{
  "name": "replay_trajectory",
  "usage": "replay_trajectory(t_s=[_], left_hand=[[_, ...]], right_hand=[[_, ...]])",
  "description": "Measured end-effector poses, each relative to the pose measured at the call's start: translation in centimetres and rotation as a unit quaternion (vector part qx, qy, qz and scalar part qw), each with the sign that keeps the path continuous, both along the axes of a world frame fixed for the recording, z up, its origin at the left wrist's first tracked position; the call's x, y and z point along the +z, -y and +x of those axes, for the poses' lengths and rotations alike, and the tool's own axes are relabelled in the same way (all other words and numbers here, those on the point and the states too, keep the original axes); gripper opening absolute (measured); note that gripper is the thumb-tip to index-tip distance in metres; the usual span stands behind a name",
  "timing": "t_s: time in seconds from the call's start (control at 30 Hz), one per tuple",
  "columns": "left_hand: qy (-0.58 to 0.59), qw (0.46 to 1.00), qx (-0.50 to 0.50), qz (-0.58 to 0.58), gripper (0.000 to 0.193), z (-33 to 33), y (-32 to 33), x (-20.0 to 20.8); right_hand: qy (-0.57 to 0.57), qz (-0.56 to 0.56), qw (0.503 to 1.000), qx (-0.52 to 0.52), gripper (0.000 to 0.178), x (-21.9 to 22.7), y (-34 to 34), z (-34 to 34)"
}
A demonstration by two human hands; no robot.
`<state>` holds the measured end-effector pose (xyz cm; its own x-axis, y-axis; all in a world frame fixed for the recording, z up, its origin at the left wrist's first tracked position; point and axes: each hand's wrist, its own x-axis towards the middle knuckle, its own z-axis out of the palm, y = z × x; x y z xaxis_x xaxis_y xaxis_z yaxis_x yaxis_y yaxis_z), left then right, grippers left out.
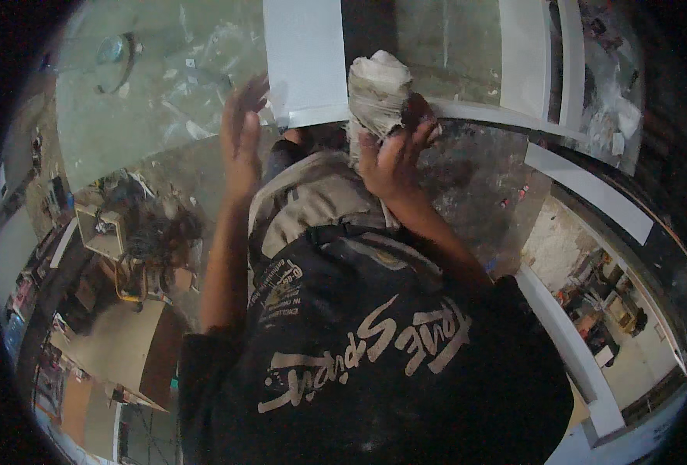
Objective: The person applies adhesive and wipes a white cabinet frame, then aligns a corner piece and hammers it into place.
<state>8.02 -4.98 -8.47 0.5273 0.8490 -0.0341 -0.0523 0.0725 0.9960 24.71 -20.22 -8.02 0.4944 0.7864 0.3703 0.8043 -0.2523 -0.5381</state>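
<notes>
A crumpled off-white rag (380, 85) stands bunched up in front of me, at the edge of the work surface. My right hand (392, 161) grips its lower right side, thumb and fingers around it. To the left, my left hand (242, 139) is raised with its fingers stretched upward and nothing visible in them. It is beside the near left corner of a white panel (306, 58), and I cannot tell whether it touches the panel. Part of the right fingers is dark and blurred against the rag.
A greenish, smudged table (157, 101) spreads on the far left, with a round object (112, 50) on it. White strips (529, 58) lie at the far right. A long white board (591, 190) stretches along the right. Clutter and a small stand (99, 232) sit lower left.
</notes>
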Motion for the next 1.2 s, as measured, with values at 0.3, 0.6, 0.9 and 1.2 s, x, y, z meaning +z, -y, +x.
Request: replay_trajectory(t_s=[0.3, 0.6, 0.9, 1.2], left_hand=[[0.005, 0.988, -0.028, -0.151, 0.064, 0.8, 0.8, 0.7], [-0.089, 0.95, -0.048, 0.296, 0.067, 0.5, 0.6, 0.9], [-0.095, 0.913, -0.085, 0.387, 0.053, -0.8, 0.9, -0.3], [-0.053, 0.939, -0.089, 0.328, 0.058, 0.7, 0.7, 2.1]], right_hand=[[0.076, -0.01, 0.996, 0.042, 0.056, 0.9, -2.1, -2.2], [-0.143, 0.075, 0.984, 0.073, 0.057, 1.5, -0.1, -0.7], [-0.357, -0.215, 0.894, 0.166, 0.058, 10.2, -20.0, 0.3], [0.064, -0.207, 0.976, -0.006, 0.069, 0.6, -33.6, -2.9]])
